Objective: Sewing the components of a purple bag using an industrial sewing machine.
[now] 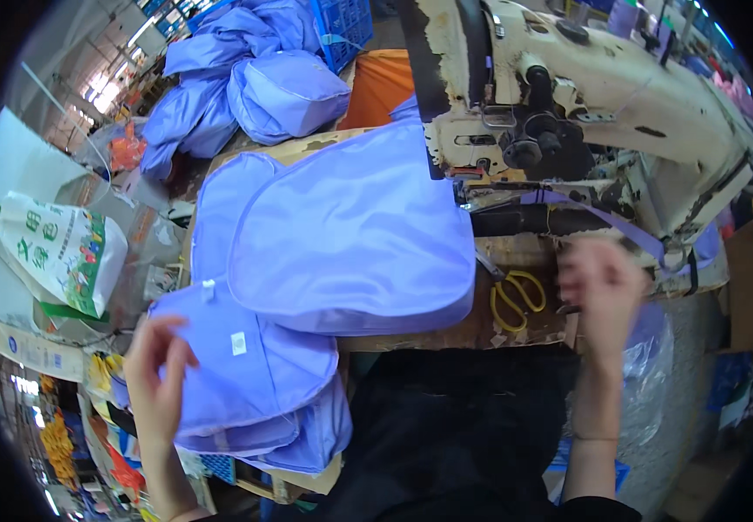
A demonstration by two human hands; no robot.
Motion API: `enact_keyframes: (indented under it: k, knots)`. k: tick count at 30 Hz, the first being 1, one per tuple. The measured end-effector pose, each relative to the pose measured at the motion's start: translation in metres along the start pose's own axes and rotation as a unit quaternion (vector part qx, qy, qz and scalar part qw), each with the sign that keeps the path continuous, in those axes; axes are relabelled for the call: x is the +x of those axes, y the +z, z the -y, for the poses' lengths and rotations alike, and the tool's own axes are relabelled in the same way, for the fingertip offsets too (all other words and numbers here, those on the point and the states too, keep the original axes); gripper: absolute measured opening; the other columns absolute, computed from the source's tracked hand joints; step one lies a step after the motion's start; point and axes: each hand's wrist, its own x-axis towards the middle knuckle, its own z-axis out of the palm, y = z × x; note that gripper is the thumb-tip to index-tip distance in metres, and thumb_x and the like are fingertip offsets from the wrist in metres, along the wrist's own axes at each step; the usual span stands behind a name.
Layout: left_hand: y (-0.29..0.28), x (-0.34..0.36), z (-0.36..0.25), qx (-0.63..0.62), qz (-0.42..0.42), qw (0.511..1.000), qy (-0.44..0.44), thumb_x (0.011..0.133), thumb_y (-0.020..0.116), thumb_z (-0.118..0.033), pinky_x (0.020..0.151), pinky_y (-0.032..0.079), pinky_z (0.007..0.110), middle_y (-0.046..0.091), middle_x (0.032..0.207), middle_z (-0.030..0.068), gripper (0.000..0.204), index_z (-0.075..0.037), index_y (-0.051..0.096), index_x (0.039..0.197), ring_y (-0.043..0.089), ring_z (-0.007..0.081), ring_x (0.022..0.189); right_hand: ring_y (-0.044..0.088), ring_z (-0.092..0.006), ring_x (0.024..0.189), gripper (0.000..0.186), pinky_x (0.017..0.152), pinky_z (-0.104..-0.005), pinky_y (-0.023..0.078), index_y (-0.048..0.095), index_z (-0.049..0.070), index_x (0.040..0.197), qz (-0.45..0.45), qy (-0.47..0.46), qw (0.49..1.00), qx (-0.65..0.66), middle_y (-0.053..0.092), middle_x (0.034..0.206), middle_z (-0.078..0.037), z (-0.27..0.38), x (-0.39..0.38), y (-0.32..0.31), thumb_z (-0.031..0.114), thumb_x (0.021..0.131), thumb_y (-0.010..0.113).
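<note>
A periwinkle-blue fabric bag panel (350,235) with a rounded, seamed edge lies across the work table, its right side reaching the worn cream sewing machine (542,130). Below it at the left, more sewn pieces (246,365) of the same cloth overlap, one with a small white label (238,344). My left hand (157,361) hovers beside these pieces, fingers apart and loosely bent, holding nothing. At the right, my right hand (603,283) is raised near the machine's arm, its fingers curled and smeared by motion. Yellow-handled scissors (517,300) rest between it and the panel.
A purple strap (625,228) runs along the machine's lower arm. Behind the table are a heap of blue fabric bags (263,78), a blue crate (343,30) and orange cloth (381,83). A white printed bag (59,252) stands at the left. Clear plastic (651,374) hangs at the right.
</note>
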Motion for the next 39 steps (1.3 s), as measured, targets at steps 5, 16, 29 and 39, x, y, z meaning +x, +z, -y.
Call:
enact_keyframes:
  k: [5,16,29,39]
  knots:
    - [0.065,-0.091,-0.001,-0.184,0.351,0.909,-0.132,0.090,0.060,-0.002,0.059,0.044,0.022,0.066,0.073,0.0043,0.013,0.000,0.069,0.099,0.057,0.0110,0.059,0.060,-0.0136,0.073,0.041,0.068,-0.0237,0.046,0.070,-0.003,0.103,-0.430,-0.256,0.800,-0.332,0.067,0.080,-0.005,0.024,0.091,-0.190,0.033,0.099,0.051]
    - [0.349,-0.040,0.022,-0.734,0.195,0.553,-0.341,0.099,0.053,-0.027,0.096,0.050,0.045,0.056,0.126,0.0202,0.044,0.002,0.048,0.132,0.058,0.0323,0.113,0.060,-0.0187,0.081,0.053,0.075,-0.0289,0.046,0.067,-0.004,0.107,-0.075,-0.162,0.849,-0.497,0.067,0.091,-0.011,0.058,0.393,-0.373,0.045,0.095,0.051]
    - [0.390,0.052,0.055,-0.939,0.204,-0.037,-0.276,0.101,0.042,-0.044,0.106,0.041,0.053,0.051,0.139,0.0153,0.053,-0.006,0.047,0.138,0.048,0.0345,0.129,0.058,-0.0239,0.056,0.006,0.057,-0.0349,0.049,0.068,0.006,0.080,0.072,-0.256,0.891,-0.368,0.064,0.070,-0.007,-0.085,-0.012,-0.044,0.007,0.077,0.063]
    - [0.402,0.036,0.086,-0.943,0.206,0.214,-0.152,0.096,0.043,-0.059,0.114,0.028,0.057,0.044,0.147,0.0137,0.066,-0.017,0.038,0.147,0.039,0.0349,0.137,0.058,-0.0385,0.094,0.048,0.076,-0.0417,0.052,0.049,-0.001,0.122,0.110,-0.101,0.837,-0.526,0.052,0.113,-0.021,-0.202,-0.038,0.029,0.004,0.078,0.064]
